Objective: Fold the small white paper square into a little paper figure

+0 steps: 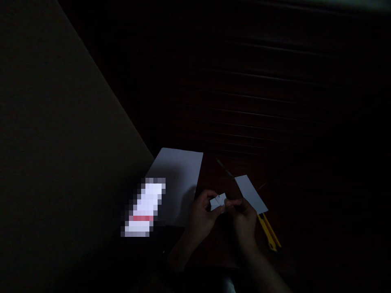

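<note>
A small folded white paper [217,201] is held up between my two hands, with creases and pointed corners showing. My left hand [202,212] is closed around its left side, thumb in front and fingers behind. On the right side, my right hand [244,213] pinches the paper's edge between thumb and fingers. Dim light hides the exact fold shape. Just beyond my right hand lies a white rectangular piece of paper [252,194], partly covering a yellow-handled utility knife [270,234].
A large white sheet [180,167] lies at the left, with a bright blurred-out rectangle [146,205] by it. A thin dark pointed tool [224,167] lies behind the paper piece. A pale wall or panel [61,142] rises on the left; dark ridged wood [244,93] stands behind.
</note>
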Tool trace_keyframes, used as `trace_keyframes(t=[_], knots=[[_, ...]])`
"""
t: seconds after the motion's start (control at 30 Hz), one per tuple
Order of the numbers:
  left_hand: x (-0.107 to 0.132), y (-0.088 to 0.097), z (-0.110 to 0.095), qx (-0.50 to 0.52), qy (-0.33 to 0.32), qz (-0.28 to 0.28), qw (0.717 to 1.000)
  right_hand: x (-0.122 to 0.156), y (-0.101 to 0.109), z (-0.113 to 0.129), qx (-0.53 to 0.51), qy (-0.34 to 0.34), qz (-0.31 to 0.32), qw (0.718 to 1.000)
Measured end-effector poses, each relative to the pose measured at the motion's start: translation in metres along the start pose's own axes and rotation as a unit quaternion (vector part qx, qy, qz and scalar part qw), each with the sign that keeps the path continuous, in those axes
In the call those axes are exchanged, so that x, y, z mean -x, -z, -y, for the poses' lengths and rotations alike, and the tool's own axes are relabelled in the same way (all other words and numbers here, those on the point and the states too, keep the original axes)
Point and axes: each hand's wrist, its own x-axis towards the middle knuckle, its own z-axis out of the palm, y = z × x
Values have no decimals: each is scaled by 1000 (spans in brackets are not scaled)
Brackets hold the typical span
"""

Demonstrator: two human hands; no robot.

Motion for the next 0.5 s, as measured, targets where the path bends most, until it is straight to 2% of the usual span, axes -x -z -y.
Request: trace_keyframes(t=[0.3,0.5], knots=[[4,-2,-4,-16,-6,-14,1000,1,-3,0,18,17,-11,1000],[-1,3,-3,39,-7,-10,999,2,-3,4,14,37,15,999]])
